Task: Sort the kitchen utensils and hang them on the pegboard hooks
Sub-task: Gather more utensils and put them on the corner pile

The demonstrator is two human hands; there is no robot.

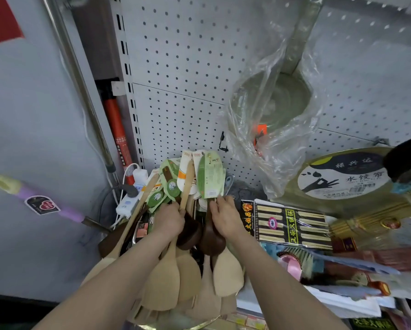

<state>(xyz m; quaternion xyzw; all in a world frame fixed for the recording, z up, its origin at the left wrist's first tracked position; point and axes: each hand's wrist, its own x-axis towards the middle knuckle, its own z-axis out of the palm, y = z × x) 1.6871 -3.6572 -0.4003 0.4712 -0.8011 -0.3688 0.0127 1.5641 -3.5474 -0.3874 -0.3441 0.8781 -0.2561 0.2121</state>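
A plain grey wall [33,103] stands left, a metal pole [77,75] slanting beside a slotted white upright [124,58].

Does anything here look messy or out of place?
Mostly the wooden utensils: the left hand and right hand grip a jumbled bunch, tags splayed. On the pegboard, the ladle hangs in a loose, crumpled plastic bag. A power strip lies beside the pile.

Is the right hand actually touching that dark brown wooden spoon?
Touching. The head view shows the right hand with fingers curled round the handle of the dark brown spoon, just below a green tag.
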